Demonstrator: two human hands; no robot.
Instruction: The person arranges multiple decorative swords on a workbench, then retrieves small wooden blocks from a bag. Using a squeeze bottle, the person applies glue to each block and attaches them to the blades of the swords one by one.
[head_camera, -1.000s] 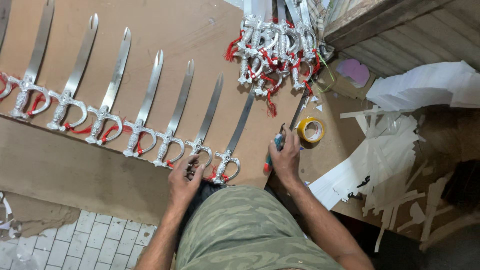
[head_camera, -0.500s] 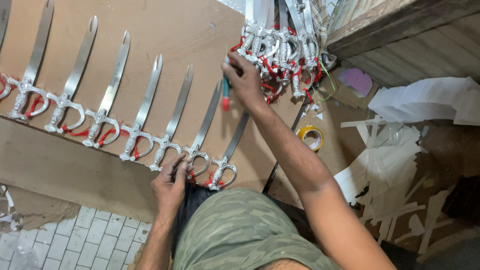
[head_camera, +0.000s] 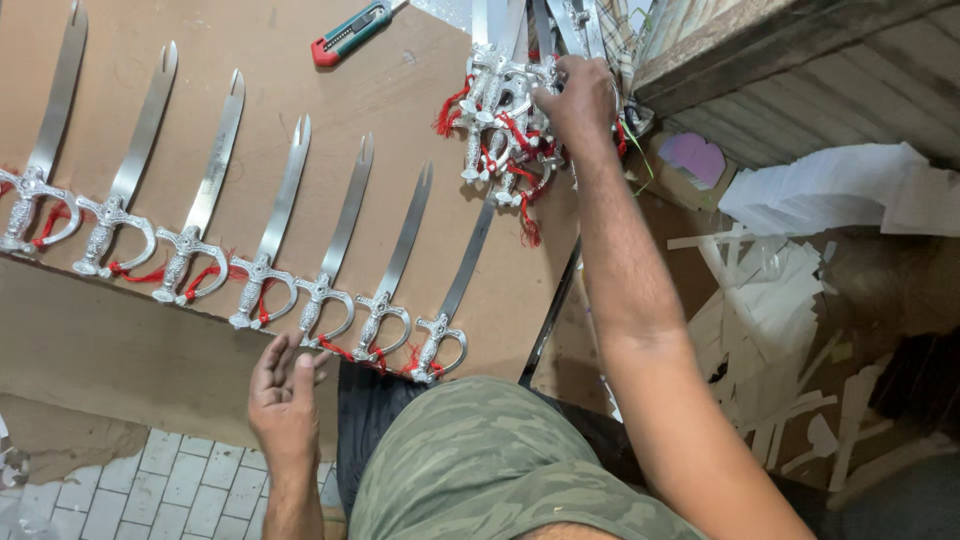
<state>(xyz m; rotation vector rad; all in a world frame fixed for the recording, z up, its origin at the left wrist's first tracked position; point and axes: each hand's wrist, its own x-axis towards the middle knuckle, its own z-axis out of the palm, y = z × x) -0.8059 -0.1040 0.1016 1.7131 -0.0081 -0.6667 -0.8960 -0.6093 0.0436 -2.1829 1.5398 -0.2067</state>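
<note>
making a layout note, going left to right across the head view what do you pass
row of swords laid side by side → left hand → utility knife → pile of swords with red tassels → right hand → white paper scraps

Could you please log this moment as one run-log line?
left hand: flat on board | right hand: on pile of swords | utility knife: lying apart
</note>
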